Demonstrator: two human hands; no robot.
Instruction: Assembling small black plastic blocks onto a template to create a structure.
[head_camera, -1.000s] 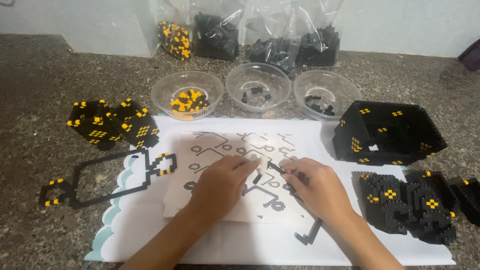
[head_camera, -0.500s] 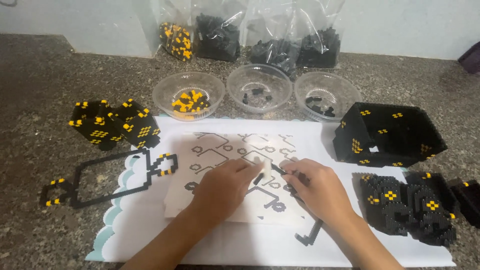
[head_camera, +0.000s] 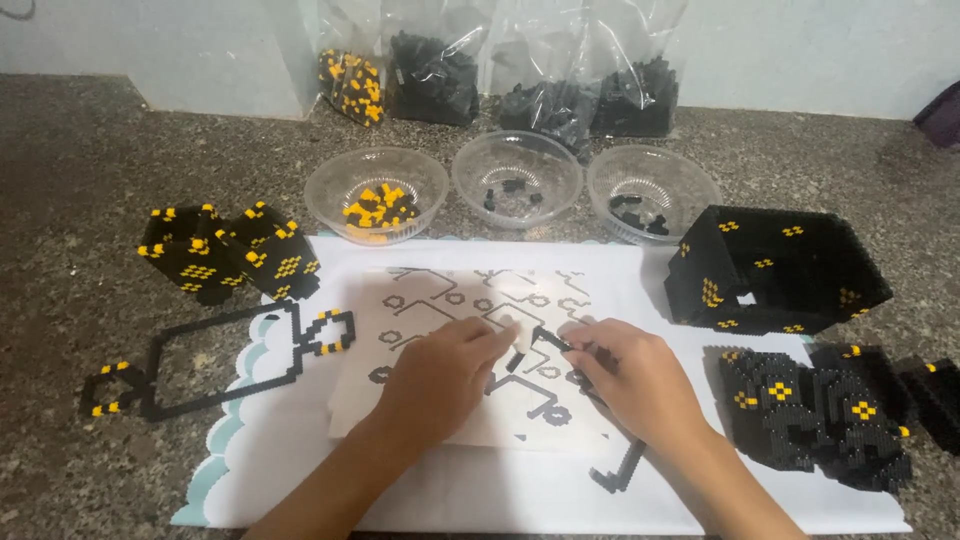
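Observation:
My left hand (head_camera: 445, 372) rests on a printed instruction sheet (head_camera: 400, 300) with black line diagrams, its fingertips pressing near a small white piece. My right hand (head_camera: 632, 375) lies beside it, fingers pinching a thin strip of black bricks (head_camera: 548, 340) over the sheet. A longer black brick strip (head_camera: 620, 468) pokes out from under my right wrist. Both hands almost touch at the sheet's middle.
Three clear bowls (head_camera: 376, 195) (head_camera: 517, 178) (head_camera: 652, 193) hold yellow and black pieces. Bags of bricks (head_camera: 432, 75) stand behind. A hollow black box build (head_camera: 775, 268), dark blocks (head_camera: 815, 410), a black-yellow cluster (head_camera: 225, 250) and a flat frame (head_camera: 210, 360) surround the white mat (head_camera: 480, 490).
Both hands stay almost in place over the sheet. The fingers shift slightly around the small black strip.

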